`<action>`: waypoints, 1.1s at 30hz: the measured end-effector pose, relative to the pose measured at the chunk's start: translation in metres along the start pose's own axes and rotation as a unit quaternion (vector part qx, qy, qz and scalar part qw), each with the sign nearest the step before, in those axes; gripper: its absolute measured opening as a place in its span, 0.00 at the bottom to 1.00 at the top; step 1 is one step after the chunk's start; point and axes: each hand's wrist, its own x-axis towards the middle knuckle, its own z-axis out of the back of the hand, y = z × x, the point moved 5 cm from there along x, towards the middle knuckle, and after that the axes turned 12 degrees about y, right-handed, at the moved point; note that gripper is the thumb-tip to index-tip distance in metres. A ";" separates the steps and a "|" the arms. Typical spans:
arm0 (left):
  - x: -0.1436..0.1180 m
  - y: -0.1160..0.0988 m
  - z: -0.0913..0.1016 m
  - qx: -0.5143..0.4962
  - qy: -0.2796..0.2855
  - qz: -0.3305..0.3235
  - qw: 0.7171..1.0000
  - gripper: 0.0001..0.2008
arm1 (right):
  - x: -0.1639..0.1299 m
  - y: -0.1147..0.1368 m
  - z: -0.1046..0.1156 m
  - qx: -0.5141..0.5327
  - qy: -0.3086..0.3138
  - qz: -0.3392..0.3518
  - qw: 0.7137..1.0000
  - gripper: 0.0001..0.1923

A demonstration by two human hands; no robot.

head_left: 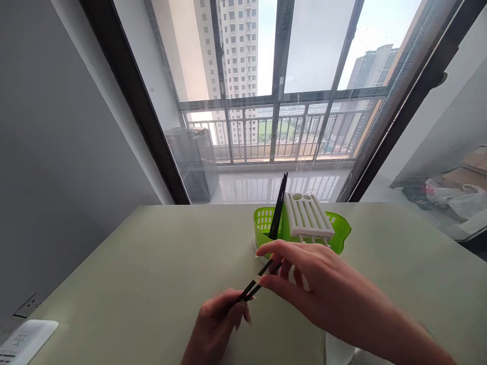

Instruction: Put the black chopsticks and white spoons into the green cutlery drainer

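A pair of black chopsticks slants between my two hands above the table. My left hand has its fingers closed round their lower end. Higher up, the fingers of my right hand are bent in and pinch the other end, which they partly hide. Just beyond my right hand stands a green basket with a white slotted rack on its right part. More black chopsticks lean upright in the basket's left part. My right hand covers the basket's front.
The pale table reaches back to a glass door with a dark frame. At the table's left corner lies a white object with print on it. A clear and white item sits partly under my right forearm.
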 end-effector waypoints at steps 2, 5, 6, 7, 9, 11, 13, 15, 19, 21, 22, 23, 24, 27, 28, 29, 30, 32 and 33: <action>0.001 -0.004 -0.001 0.015 0.013 -0.015 1.000 0.18 | 0.002 0.003 -0.003 0.025 0.006 0.011 1.000 0.08; 0.002 -0.009 -0.002 0.036 0.020 -0.026 0.999 0.20 | 0.003 0.007 -0.002 0.045 0.002 0.021 0.999 0.01; 0.002 -0.011 -0.002 0.038 0.022 -0.029 0.999 0.19 | 0.002 0.008 -0.001 0.049 -0.001 0.024 0.999 0.02; 0.003 -0.012 -0.002 0.039 0.023 -0.033 0.998 0.19 | 0.002 0.009 0.000 0.052 -0.003 0.028 0.998 0.03; 0.003 -0.013 -0.003 0.041 0.023 -0.034 0.998 0.19 | 0.002 0.010 0.002 0.060 -0.010 0.033 0.998 0.05; 0.004 -0.014 -0.003 0.045 0.024 -0.031 0.998 0.19 | 0.001 0.012 0.003 0.069 -0.017 0.036 0.997 0.06; 0.004 -0.014 -0.005 0.052 0.026 -0.028 0.998 0.18 | 0.001 0.014 0.003 0.080 -0.016 0.042 0.996 0.07; 0.003 -0.013 -0.007 0.061 0.033 -0.026 0.997 0.17 | 0.000 0.016 0.003 0.092 -0.006 0.055 0.994 0.07; 0.003 -0.011 -0.010 0.075 0.042 -0.032 0.996 0.12 | -0.005 0.023 0.003 0.096 0.024 0.078 0.992 0.08; 0.003 -0.010 -0.010 0.078 0.047 -0.038 0.995 0.10 | -0.008 0.025 0.003 0.091 0.033 0.088 0.991 0.08; 0.003 -0.010 -0.010 0.076 0.048 -0.042 0.995 0.09 | -0.009 0.026 0.003 0.088 0.034 0.091 0.991 0.09; 0.003 -0.010 -0.010 0.074 0.048 -0.045 0.995 0.09 | -0.010 0.026 0.003 0.084 0.034 0.092 0.992 0.09; 0.003 -0.011 -0.010 0.073 0.049 -0.048 0.995 0.09 | -0.010 0.026 0.003 0.080 0.034 0.091 0.992 0.09; 0.004 -0.013 -0.011 0.075 0.049 -0.046 0.995 0.09 | -0.009 0.026 0.003 0.074 0.031 0.085 0.993 0.08; 0.004 -0.014 -0.011 0.079 0.047 -0.043 0.995 0.09 | -0.009 0.026 0.003 0.074 0.028 0.084 0.993 0.08; 0.004 -0.014 -0.011 0.083 0.046 -0.042 0.995 0.09 | -0.008 0.026 0.003 0.075 0.025 0.083 0.993 0.08; 0.004 -0.015 -0.011 0.088 0.046 -0.040 0.994 0.09 | -0.009 0.025 0.004 0.075 0.020 0.080 0.994 0.07; 0.004 -0.014 -0.010 0.093 0.045 -0.039 0.994 0.10 | -0.010 0.025 0.006 0.076 0.008 0.074 0.994 0.07; 0.004 -0.014 -0.010 0.094 0.046 -0.038 0.994 0.10 | -0.010 0.024 0.007 0.075 0.003 0.072 0.995 0.07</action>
